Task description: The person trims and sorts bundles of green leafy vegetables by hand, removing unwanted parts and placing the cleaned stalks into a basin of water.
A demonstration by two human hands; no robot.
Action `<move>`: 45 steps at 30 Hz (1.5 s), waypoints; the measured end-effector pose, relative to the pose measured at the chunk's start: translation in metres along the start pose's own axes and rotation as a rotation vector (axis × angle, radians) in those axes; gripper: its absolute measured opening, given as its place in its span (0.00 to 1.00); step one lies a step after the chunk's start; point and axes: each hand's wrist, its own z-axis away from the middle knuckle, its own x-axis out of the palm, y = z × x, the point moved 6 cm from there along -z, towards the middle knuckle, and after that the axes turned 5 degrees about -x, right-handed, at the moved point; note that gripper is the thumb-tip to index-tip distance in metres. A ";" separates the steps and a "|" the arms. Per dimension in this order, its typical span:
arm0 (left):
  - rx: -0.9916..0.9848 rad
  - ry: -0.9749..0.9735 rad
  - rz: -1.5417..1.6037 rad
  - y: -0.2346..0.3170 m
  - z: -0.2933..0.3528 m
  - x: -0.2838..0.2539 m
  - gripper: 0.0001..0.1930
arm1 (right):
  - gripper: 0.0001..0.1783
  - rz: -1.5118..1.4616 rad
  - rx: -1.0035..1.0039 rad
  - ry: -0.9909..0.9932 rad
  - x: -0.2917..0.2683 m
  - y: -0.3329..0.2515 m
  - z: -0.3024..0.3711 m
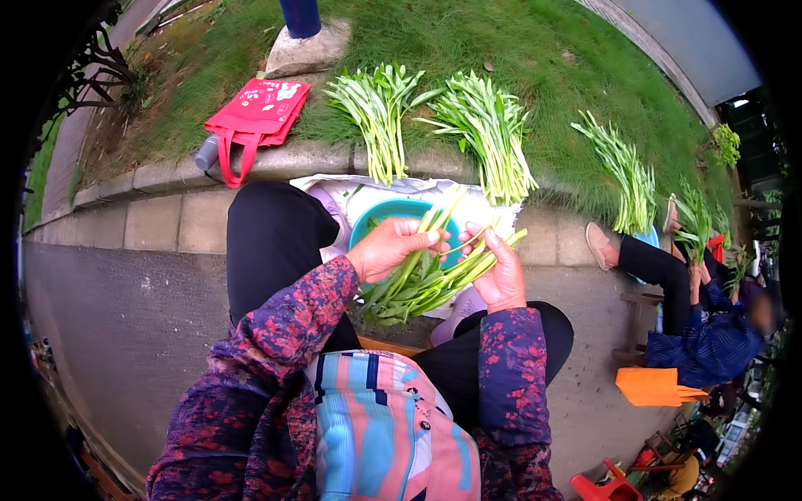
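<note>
You're sitting at a curb (276, 163) w/ grass (518, 50) behind it. Two sorted bunches of greens lie across that edge: left bunch (376, 117), right bunch (493, 138), stems toward you, leaves fanning away. A third bunch (622, 171) lies farther right, near another person (710, 334) seated w/ greens of their own. A red bag (255, 117) sits on the curb at left. Just below the bunches, betw. your knees, a teal basin (388, 213) rests on a white sheet (334, 192).

The stalks (418, 280) you're working are right over that basin, leaf ends hanging down toward your lap, cut ends pointing up and right. Your left hand (388, 246) is wrapped round the upper stems, fingers closed on them. Your right hand (499, 271) cups the bundle from the far side, thumb and forefinger pinched on a thin strand, prob. a tie or a stray stem; can't tell which.

To do this well, I'd judge: keep the left hand firm but not crushing, stems look soft. Line the cut ends up even before you let go. Keep the work over the basin so scraps drop in, not on the sheet. Pull the thin strand along the stems, not across, so it doesn't snap or tear leaves.
</note>
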 end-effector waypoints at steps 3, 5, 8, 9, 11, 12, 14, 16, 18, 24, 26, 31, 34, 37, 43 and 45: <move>0.076 0.022 -0.062 0.012 0.007 -0.012 0.15 | 0.19 -0.054 0.006 0.059 -0.012 0.005 0.001; 0.069 0.069 -0.089 0.021 0.017 -0.021 0.16 | 0.18 -0.104 0.001 0.087 -0.017 0.007 0.006; 0.103 0.086 -0.086 0.028 0.028 -0.033 0.16 | 0.17 -0.147 -0.006 0.124 -0.020 0.007 0.013; 0.113 0.102 -0.080 0.032 0.032 -0.037 0.16 | 0.17 -0.153 -0.017 0.152 -0.020 0.007 0.016; 0.134 0.133 -0.067 0.038 0.040 -0.042 0.16 | 0.17 -0.170 -0.026 0.149 -0.019 0.007 0.020; 0.142 0.137 -0.087 0.038 0.043 -0.044 0.16 | 0.17 -0.180 -0.023 0.117 -0.020 0.008 0.021; 0.161 0.148 -0.129 0.039 0.046 -0.047 0.15 | 0.18 -0.172 -0.021 0.077 -0.017 0.008 0.025; 0.192 0.159 -0.173 0.040 0.047 -0.038 0.15 | 0.18 -0.136 -0.024 0.058 -0.013 0.007 0.030; 0.200 0.189 -0.252 0.041 0.047 -0.031 0.15 | 0.20 -0.106 -0.037 -0.004 -0.007 0.007 0.033; 0.198 0.301 -0.434 0.035 0.041 -0.004 0.10 | 0.23 -0.046 -0.046 -0.026 0.000 0.007 0.039; 0.170 0.290 -0.475 0.031 0.035 0.005 0.09 | 0.24 0.015 -0.045 -0.037 0.002 0.007 0.039; 0.211 0.233 -0.464 0.024 0.019 0.017 0.08 | 0.24 0.098 -0.047 -0.069 0.010 0.010 0.032; 0.171 0.231 -0.428 0.021 0.012 0.014 0.07 | 0.22 0.125 -0.077 -0.067 0.011 0.013 0.025; 0.134 0.179 -0.376 0.020 0.009 0.018 0.08 | 0.20 0.146 -0.096 -0.030 0.011 0.013 0.016; 0.082 0.211 -0.396 0.011 -0.003 0.003 0.10 | 0.17 0.228 -0.095 -0.029 0.012 0.016 -0.002; 0.099 0.213 -0.394 0.012 -0.004 0.000 0.10 | 0.14 0.248 -0.085 -0.033 0.016 0.018 -0.007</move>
